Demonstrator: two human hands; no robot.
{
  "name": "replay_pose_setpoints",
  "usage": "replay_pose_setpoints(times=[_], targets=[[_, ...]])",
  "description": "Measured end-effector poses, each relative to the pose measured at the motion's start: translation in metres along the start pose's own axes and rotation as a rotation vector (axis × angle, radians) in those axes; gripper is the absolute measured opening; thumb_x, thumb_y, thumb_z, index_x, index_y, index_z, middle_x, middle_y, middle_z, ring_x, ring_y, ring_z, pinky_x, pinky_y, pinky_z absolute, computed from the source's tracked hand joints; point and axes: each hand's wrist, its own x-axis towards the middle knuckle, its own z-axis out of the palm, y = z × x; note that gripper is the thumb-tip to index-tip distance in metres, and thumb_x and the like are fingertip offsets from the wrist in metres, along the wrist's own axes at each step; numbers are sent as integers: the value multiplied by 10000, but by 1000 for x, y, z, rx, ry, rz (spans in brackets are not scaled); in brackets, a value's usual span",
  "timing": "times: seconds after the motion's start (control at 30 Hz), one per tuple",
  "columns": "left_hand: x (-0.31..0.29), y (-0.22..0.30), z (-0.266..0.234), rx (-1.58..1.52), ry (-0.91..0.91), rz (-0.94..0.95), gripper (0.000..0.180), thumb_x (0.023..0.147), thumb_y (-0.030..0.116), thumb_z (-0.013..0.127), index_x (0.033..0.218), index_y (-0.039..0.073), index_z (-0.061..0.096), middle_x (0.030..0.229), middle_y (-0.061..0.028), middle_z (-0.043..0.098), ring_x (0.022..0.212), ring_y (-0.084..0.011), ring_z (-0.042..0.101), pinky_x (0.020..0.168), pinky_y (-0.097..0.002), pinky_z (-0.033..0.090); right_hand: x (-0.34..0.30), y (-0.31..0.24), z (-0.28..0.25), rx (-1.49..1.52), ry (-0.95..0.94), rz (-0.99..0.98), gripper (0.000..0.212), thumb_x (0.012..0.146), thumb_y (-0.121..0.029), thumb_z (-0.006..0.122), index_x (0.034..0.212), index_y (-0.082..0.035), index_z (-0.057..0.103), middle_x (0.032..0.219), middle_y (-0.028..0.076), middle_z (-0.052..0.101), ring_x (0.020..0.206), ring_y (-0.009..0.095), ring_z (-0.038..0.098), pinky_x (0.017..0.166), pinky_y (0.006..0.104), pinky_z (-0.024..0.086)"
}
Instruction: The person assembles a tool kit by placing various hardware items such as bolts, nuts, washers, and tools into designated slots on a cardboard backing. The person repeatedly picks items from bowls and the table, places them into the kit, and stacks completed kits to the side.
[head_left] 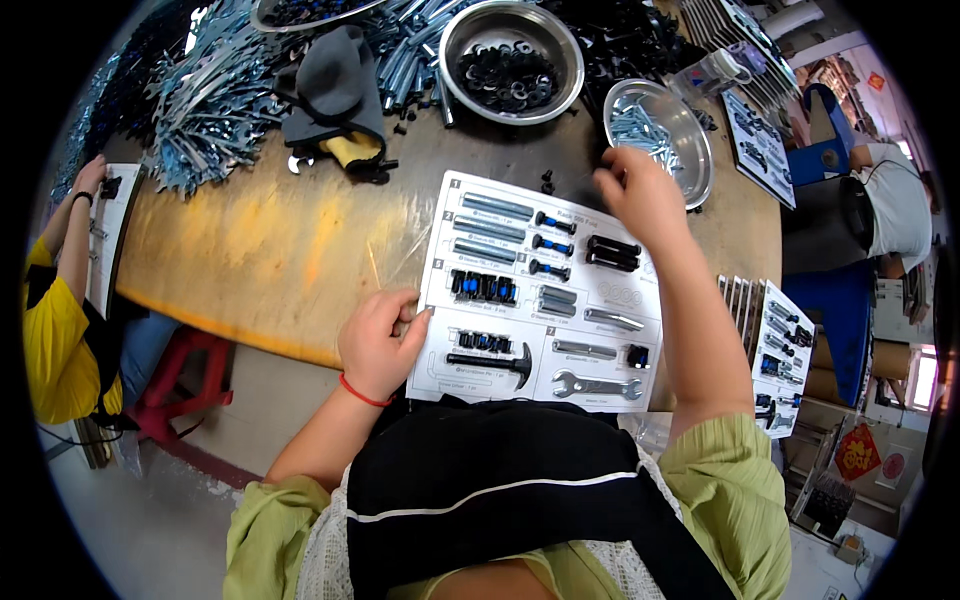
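Observation:
A white printed card (535, 335) leans against my front at the table's near edge, with bolts, sleeves, a black T-shaped part and an open-end wrench (597, 386) set out on it in numbered fields. My left hand (380, 340) pinches the card's left edge between thumb and fingers. Above the card's upper right corner, my right hand (640, 195) is curled, its fingertips drawn together beside the oval metal bowl (701, 190) of silver bolts (642, 132). Whatever those fingers hold, if anything, is too small to make out. Two small black bolts (547, 182) lie just past the card.
A round steel bowl (455, 105) of black washers stands at the back. Left of it are a grey cap (335, 75) and heaped wrenches (215, 120). More filled cards (778, 360) stand stacked at right. A co-worker in yellow (65, 340) sits at left; another person (900, 205) is at right.

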Motion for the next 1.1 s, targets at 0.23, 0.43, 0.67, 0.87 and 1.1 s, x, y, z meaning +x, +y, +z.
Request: replay_pose_setpoints(times=[0.23, 0.43, 0.67, 0.87, 1.1], targets=[[8, -3, -4, 33, 8, 33, 139, 780, 92, 720, 912, 79, 677, 706, -39, 592, 590, -191, 566, 525, -315, 443, 107, 95, 21, -297, -14, 265, 274, 846, -171, 646, 1113, -146, 702, 1156, 138, 669, 1066, 344, 638, 904, 442, 516], [8, -8, -2, 62, 15, 70, 121, 778, 101, 721, 889, 88, 675, 705, -40, 595, 591, -206, 568, 523, -323, 439, 108, 118, 35, -325, 27, 118, 189, 860, -147, 583, 997, -118, 710, 991, 159, 695, 961, 359, 658, 823, 454, 525], [-4, -10, 9, 55, 13, 49, 109, 800, 118, 705, 900, 81, 685, 709, -65, 596, 641, -239, 590, 568, -348, 460, 49, 116, 6, 598, 582, 180, 136, 858, -95, 653, 920, 23, 629, 785, 85, 688, 744, 136, 673, 655, 253, 501], [-21, -16, 14, 50, 32, 30, 115, 820, 141, 694, 911, 73, 688, 740, -68, 614, 672, -237, 606, 598, -341, 471, -93, 4, 21, 956, 81, 13, 43, 867, -3, 647, 908, 10, 644, 891, 87, 708, 785, 126, 676, 663, 238, 519], [-36, -15, 20, 18, 76, 49, 117, 816, 154, 706, 907, 81, 706, 751, -47, 635, 638, -192, 604, 573, -307, 471, -210, -72, 76, 587, -109, -606, 114, 723, -51, 732, 797, -95, 658, 854, 32, 657, 806, 230, 640, 667, 330, 530]])
